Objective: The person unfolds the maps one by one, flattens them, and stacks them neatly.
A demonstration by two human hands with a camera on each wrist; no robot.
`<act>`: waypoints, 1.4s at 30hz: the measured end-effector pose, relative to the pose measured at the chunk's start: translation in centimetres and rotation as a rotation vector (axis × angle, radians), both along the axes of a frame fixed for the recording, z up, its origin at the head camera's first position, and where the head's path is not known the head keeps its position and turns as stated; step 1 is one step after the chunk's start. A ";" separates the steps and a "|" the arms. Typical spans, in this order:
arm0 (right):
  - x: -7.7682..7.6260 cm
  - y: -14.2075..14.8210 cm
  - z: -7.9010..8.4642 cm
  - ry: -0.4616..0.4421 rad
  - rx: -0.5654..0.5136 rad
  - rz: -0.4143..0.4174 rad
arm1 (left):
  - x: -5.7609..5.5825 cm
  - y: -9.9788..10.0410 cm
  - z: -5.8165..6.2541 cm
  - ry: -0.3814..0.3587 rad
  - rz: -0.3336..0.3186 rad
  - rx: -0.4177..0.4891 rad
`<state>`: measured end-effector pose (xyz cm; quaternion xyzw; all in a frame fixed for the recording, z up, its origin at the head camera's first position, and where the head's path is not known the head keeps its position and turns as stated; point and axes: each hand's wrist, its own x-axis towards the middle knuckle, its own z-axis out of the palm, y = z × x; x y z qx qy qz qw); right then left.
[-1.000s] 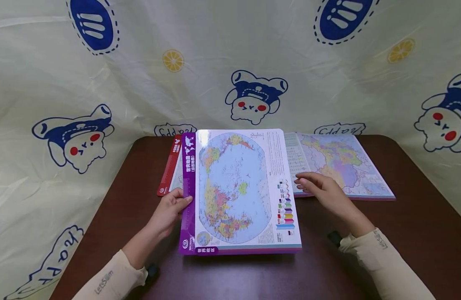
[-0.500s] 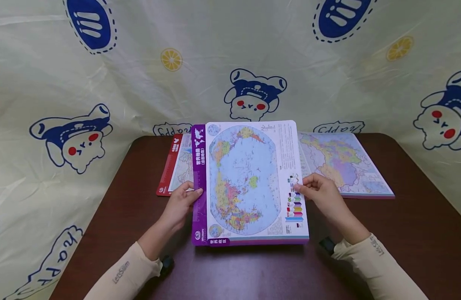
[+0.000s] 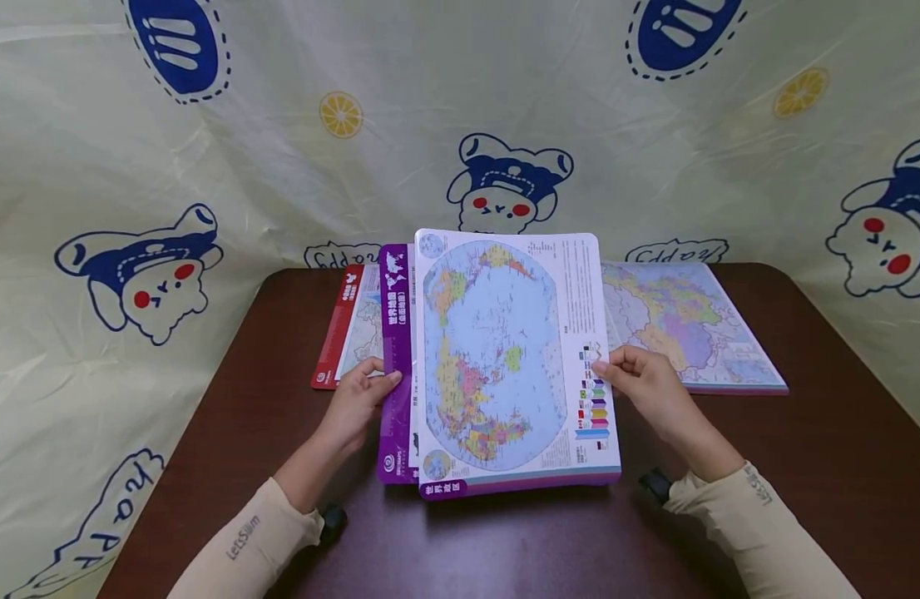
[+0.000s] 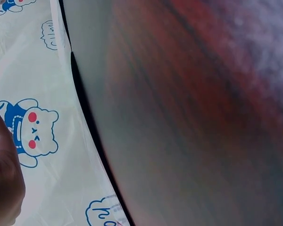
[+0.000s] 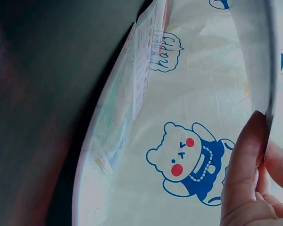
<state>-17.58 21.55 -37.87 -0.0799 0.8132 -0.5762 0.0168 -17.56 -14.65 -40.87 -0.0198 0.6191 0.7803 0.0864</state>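
Observation:
In the head view, a world map sheet (image 3: pixel 497 358) is held up over the table, tilted toward me. My right hand (image 3: pixel 650 403) pinches its right edge between thumb and fingers. Behind its left side shows a purple-edged map cover (image 3: pixel 396 333), with a white strip visible between the purple band and the sheet. My left hand (image 3: pixel 355 412) pinches the cover's left edge, thumb in front. The right wrist view has my right hand (image 5: pixel 254 183) gripping a thin sheet (image 5: pixel 259 61) seen almost edge-on. Only part of my left hand (image 4: pixel 4 179) appears in the left wrist view.
A red-edged map (image 3: pixel 336 333) lies on the dark brown table (image 3: pixel 243 466) at the back left, partly covered. At the back right lies another coloured map (image 3: pixel 677 324), with a pink lower edge. A patterned curtain (image 3: pixel 400 183) hangs behind the table.
My right hand has come to the map's right edge and pinched it. Both hands shifted right and up with the map; the sheet has slid right from the purple band.

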 end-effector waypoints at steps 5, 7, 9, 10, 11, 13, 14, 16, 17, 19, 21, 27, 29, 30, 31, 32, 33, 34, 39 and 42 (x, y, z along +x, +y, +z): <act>-0.3 0.4 -0.1 0.025 -0.106 0.003 | -0.1 -0.3 0.2 0.003 0.004 0.007; -0.4 0.5 0.0 0.026 -0.114 -0.008 | -0.1 -0.5 0.4 0.003 0.013 0.000; -0.5 0.7 0.3 0.027 -0.110 -0.011 | -0.1 -0.8 0.4 0.003 0.021 -0.008; -0.3 0.6 0.9 0.015 -0.064 -0.039 | -0.1 -1.0 0.4 0.003 0.027 -0.011; -0.4 0.7 1.1 0.010 -0.060 -0.045 | -0.2 -1.1 0.5 -0.003 0.035 -0.017; -0.5 1.1 1.5 0.001 -0.045 -0.054 | -0.3 -1.5 0.6 -0.008 0.041 -0.022; -0.5 1.4 1.7 -0.004 -0.037 -0.060 | -0.3 -1.7 0.6 -0.010 0.043 -0.024; -0.7 2.0 1.8 -0.003 -0.025 -0.077 | -0.4 -2.1 0.7 -0.013 0.052 -0.035; -0.9 2.5 1.8 -0.001 -0.015 -0.085 | -0.4 -2.3 0.7 -0.015 0.058 -0.043; -1.6 3.9 1.1 0.025 -0.046 -0.071 | -0.5 -2.8 0.6 -0.017 0.072 -0.057; -2.1 5.3 0.6 0.030 -0.043 -0.077 | -0.5 -3.4 0.5 -0.019 0.091 -0.073; -1.6 7.7 0.9 -0.028 0.016 -0.203 | -0.9 -5.1 0.3 -0.002 0.155 -0.110; -1.1 8.1 1.6 -0.040 0.055 -0.249 | -1.0 -5.7 0.3 0.007 0.172 -0.112; -0.8 8.3 1.9 -0.044 0.082 -0.263 | -1.1 -6.0 0.2 0.009 0.179 -0.113; -0.7 8.6 2.2 -0.049 0.091 -0.278 | -1.1 -6.3 0.2 0.012 0.185 -0.114; -0.6 8.9 2.4 -0.054 0.102 -0.299 | -1.1 -6.6 0.1 0.016 0.191 -0.113; -0.5 9.3 2.5 -0.064 0.120 -0.321 | -1.2 -6.9 0.1 0.019 0.199 -0.110; -0.4 9.7 2.6 -0.070 0.139 -0.342 | -1.2 -7.2 0.1 0.024 0.205 -0.108; -0.5 12.2 2.3 -0.120 0.197 -0.434 | -1.3 -8.6 0.0 0.031 0.234 -0.103; -0.5 13.9 1.7 -0.145 0.225 -0.487 | -1.4 -9.2 0.1 0.020 0.244 -0.102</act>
